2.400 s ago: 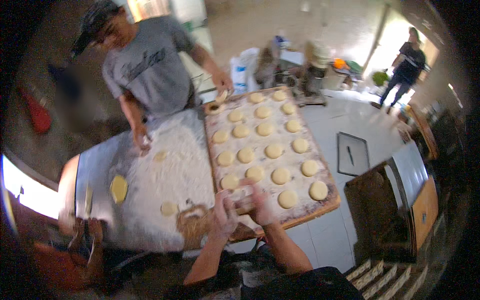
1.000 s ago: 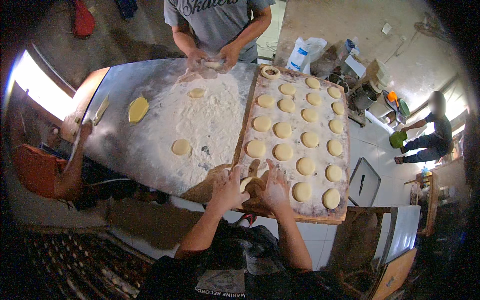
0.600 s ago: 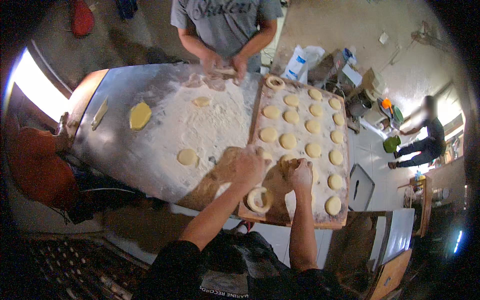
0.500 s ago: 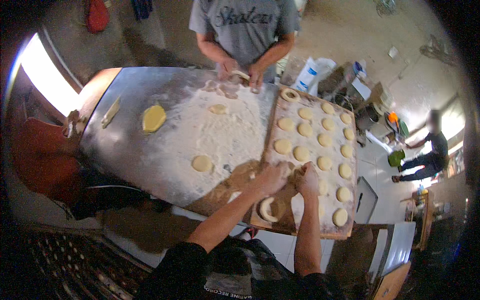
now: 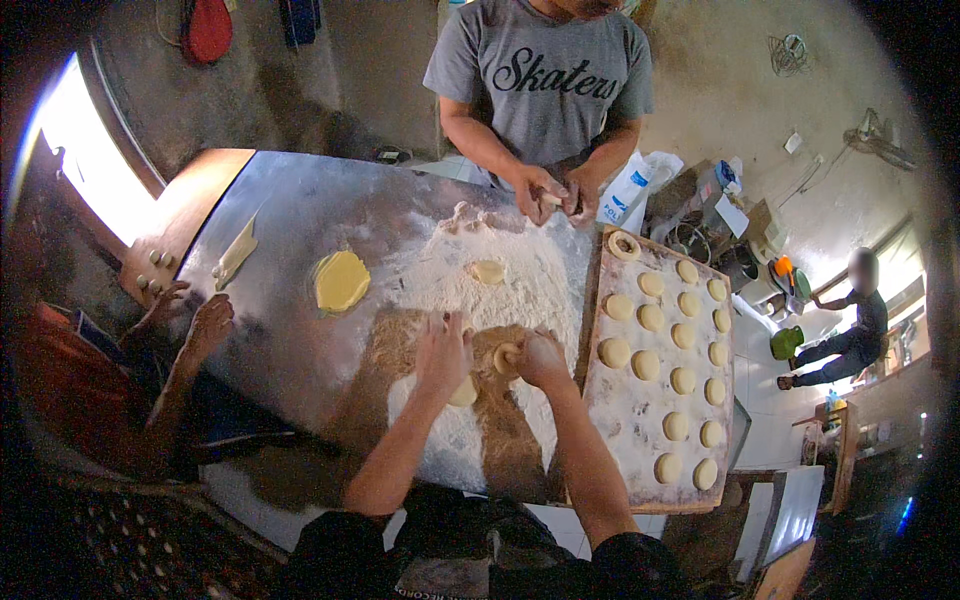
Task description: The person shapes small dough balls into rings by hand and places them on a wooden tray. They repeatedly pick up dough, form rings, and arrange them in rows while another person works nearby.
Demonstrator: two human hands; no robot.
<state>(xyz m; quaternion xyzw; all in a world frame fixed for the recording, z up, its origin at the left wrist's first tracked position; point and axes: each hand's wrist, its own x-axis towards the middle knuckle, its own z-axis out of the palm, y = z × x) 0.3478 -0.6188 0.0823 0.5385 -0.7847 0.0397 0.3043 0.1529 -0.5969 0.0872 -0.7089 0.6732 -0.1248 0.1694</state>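
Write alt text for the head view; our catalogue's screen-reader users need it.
Left hand presses a dough piece and right hand holds a dough ring on a floured table. Right, a board of dough rounds.

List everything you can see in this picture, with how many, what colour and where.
Metal table: one, grey, centre, dusted with white flour.
Wooden board: one, brown, right of the table.
Round dough pieces: about sixteen, pale yellow, on the board.
Dough ring: one, pale, board's far corner.
Yellow flat dough: one, table's left part.
Small dough piece: one, pale, in the flour.
Co-worker in grey shirt: one, far side.
Another person's arm: left edge.
Left hand: on a pale dough piece.
Right hand: holding a small dough ring.
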